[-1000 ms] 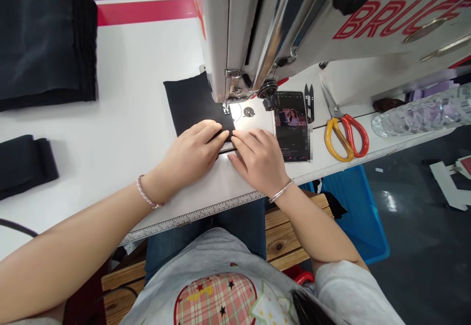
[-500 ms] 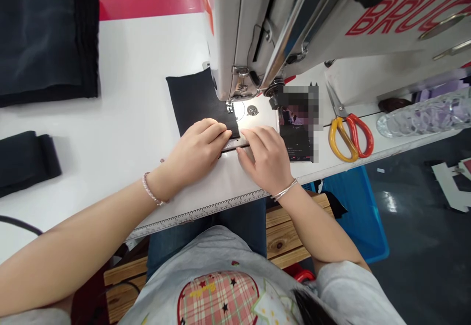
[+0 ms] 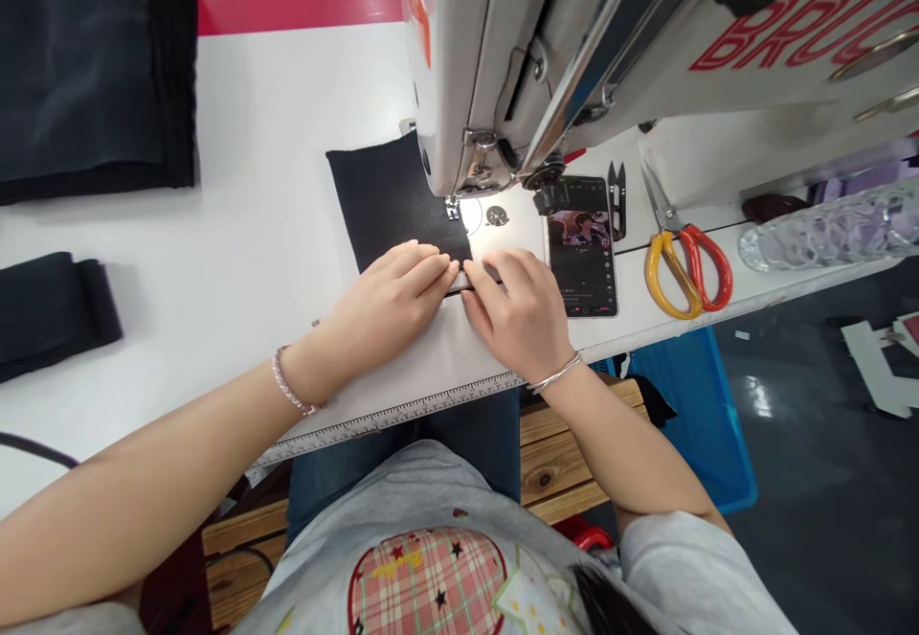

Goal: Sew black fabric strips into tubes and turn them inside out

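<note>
A piece of black fabric [image 3: 392, 199] lies flat on the white table, its right edge under the presser foot [image 3: 452, 207] of the sewing machine [image 3: 459, 60]. My left hand [image 3: 402, 295] rests on the near end of the fabric, fingers together and pressing its edge. Beside it, my right hand [image 3: 523, 309] has thumb and fingers bent, with the index fingertip at the fabric's near right corner. Both sets of fingertips almost meet just in front of the metal needle plate. What lies beneath the left fingers is hidden.
Right of the plate lie a phone [image 3: 583, 276], black thread snips [image 3: 617, 202] and scissors [image 3: 675, 247] with yellow and red handles. Folded black fabric [image 3: 86, 70] and a smaller black bundle [image 3: 54, 314] sit at left. A ruler tape [image 3: 409, 413] runs along the front edge.
My right index fingertip has moved left onto the fabric's corner, closer to my left hand. The left hand stays pressed on the fabric. The view has shifted slightly.
</note>
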{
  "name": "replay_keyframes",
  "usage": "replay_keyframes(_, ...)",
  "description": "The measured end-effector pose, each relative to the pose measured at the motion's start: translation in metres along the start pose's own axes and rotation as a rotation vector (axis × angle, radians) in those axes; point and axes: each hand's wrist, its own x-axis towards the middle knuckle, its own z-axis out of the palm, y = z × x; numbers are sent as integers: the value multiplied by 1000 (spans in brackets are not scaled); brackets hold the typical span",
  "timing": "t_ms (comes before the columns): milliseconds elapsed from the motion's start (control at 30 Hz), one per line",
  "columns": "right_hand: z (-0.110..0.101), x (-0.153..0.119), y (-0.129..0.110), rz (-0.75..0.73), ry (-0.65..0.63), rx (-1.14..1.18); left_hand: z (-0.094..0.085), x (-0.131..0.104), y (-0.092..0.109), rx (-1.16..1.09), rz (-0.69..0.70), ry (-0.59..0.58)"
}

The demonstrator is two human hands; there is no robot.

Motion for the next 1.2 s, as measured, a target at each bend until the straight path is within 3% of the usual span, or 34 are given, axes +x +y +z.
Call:
replay_keyframes(367, 0, 2, 0, -10, -7, -14, -1, -3, 1, -12, -20, -40)
replay_keyframes(833, 1, 18, 4, 6, -74, -77, 2, 4, -12, 39, -10, -8)
replay_keyframes(1200, -1, 32, 3, 47, -136, -85, -4, 9, -24, 47, -20, -63)
